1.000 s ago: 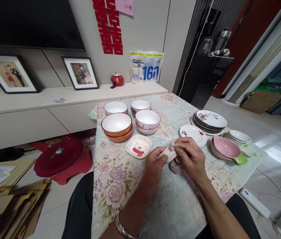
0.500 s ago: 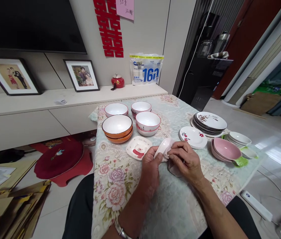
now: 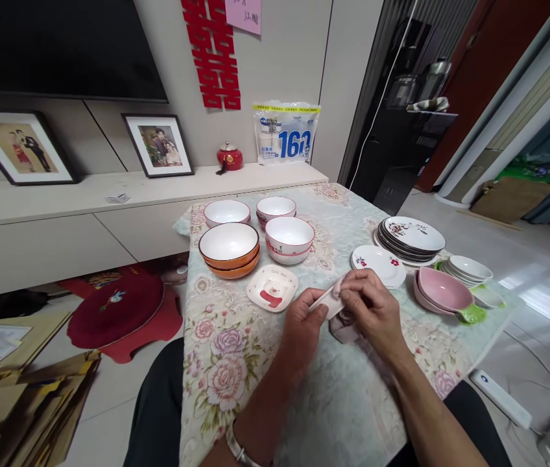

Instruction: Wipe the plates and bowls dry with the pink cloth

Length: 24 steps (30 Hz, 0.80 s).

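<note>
Fingers pinch tight — the left hand [image 3: 303, 324] on a thin white china piece [image 3: 328, 305], the right hand [image 3: 377, 308] on crumpled pinkish-grey cloth [image 3: 344, 330].

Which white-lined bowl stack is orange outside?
The front-left stack, just behind and left of the square bear dish: orange outside, with a dark rim. The other white-lined bowls have reddish rims.
</note>
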Each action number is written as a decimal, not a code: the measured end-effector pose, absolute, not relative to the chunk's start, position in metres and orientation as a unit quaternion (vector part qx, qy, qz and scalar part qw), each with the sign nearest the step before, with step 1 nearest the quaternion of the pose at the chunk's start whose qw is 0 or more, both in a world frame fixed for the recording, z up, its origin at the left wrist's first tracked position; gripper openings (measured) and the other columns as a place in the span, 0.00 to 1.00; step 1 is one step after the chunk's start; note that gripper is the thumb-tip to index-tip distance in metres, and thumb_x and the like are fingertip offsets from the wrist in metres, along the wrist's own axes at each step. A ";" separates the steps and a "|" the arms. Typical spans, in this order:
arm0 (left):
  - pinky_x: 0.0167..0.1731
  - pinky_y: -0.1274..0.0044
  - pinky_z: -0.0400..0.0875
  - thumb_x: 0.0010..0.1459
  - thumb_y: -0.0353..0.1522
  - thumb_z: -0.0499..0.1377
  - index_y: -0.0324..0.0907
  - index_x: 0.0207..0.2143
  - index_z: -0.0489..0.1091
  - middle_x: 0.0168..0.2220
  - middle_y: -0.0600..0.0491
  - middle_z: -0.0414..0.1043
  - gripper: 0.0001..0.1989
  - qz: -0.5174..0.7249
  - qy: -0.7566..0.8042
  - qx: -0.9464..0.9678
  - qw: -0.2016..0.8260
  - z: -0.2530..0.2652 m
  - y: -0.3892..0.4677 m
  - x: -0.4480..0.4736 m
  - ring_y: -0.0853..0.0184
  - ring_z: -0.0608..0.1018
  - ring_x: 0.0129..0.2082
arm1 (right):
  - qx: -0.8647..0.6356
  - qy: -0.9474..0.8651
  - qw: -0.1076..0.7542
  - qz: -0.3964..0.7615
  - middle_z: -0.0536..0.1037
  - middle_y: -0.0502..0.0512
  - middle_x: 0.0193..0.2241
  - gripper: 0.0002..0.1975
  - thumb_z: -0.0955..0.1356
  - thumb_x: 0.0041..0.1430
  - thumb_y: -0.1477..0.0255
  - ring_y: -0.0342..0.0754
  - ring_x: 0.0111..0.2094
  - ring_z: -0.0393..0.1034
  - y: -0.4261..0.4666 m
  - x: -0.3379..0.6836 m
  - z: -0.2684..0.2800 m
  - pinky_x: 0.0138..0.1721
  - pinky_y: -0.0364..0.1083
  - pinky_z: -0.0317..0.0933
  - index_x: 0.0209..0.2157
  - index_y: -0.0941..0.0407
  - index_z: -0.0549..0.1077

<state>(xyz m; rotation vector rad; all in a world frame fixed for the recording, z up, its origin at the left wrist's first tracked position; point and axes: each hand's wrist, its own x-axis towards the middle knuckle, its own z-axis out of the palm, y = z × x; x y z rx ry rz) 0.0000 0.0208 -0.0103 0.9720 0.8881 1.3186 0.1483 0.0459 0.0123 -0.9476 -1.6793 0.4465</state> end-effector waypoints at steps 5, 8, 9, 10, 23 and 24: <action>0.35 0.76 0.62 0.50 0.35 0.64 0.39 0.34 0.74 0.28 0.55 0.72 0.10 0.562 0.344 0.410 0.630 -0.017 0.025 -0.001 0.68 0.69 0.30 | -0.475 -0.598 0.520 0.382 0.79 0.55 0.40 0.16 0.71 0.59 0.61 0.47 0.35 0.70 0.065 0.171 -0.003 0.34 0.45 0.63 0.45 0.53 0.79; 0.35 0.76 0.62 0.48 0.37 0.65 0.39 0.34 0.74 0.28 0.55 0.72 0.12 0.564 0.332 0.387 0.650 -0.019 0.027 0.000 0.67 0.69 0.30 | -0.487 -0.567 0.495 0.443 0.81 0.55 0.35 0.17 0.73 0.54 0.57 0.48 0.32 0.71 0.069 0.180 -0.005 0.32 0.45 0.64 0.40 0.55 0.81; 0.36 0.76 0.62 0.49 0.37 0.65 0.39 0.35 0.74 0.28 0.55 0.72 0.12 0.557 0.339 0.390 0.650 -0.018 0.027 -0.001 0.67 0.69 0.30 | -0.489 -0.562 0.498 0.444 0.81 0.54 0.33 0.17 0.73 0.54 0.57 0.48 0.32 0.71 0.069 0.181 -0.004 0.33 0.46 0.64 0.38 0.55 0.81; 0.36 0.76 0.62 0.49 0.37 0.64 0.39 0.35 0.74 0.28 0.55 0.72 0.12 0.548 0.349 0.400 0.647 -0.017 0.027 -0.002 0.67 0.69 0.30 | -0.489 -0.564 0.503 0.435 0.81 0.54 0.33 0.17 0.73 0.53 0.57 0.48 0.32 0.71 0.068 0.182 -0.003 0.33 0.46 0.64 0.37 0.55 0.81; 0.33 0.77 0.60 0.57 0.39 0.60 0.40 0.33 0.71 0.28 0.57 0.65 0.11 0.556 0.359 0.450 0.600 -0.005 0.018 0.002 0.69 0.65 0.29 | -0.405 -0.763 0.498 0.072 0.76 0.54 0.33 0.06 0.68 0.62 0.73 0.49 0.37 0.72 0.036 0.142 0.023 0.38 0.49 0.67 0.37 0.51 0.79; 0.33 0.77 0.60 0.57 0.39 0.61 0.40 0.33 0.71 0.28 0.57 0.65 0.11 0.559 0.360 0.449 0.597 -0.005 0.018 0.003 0.69 0.65 0.30 | -0.400 -0.768 0.494 0.071 0.76 0.54 0.33 0.06 0.68 0.62 0.73 0.49 0.37 0.72 0.036 0.142 0.024 0.38 0.49 0.67 0.36 0.51 0.78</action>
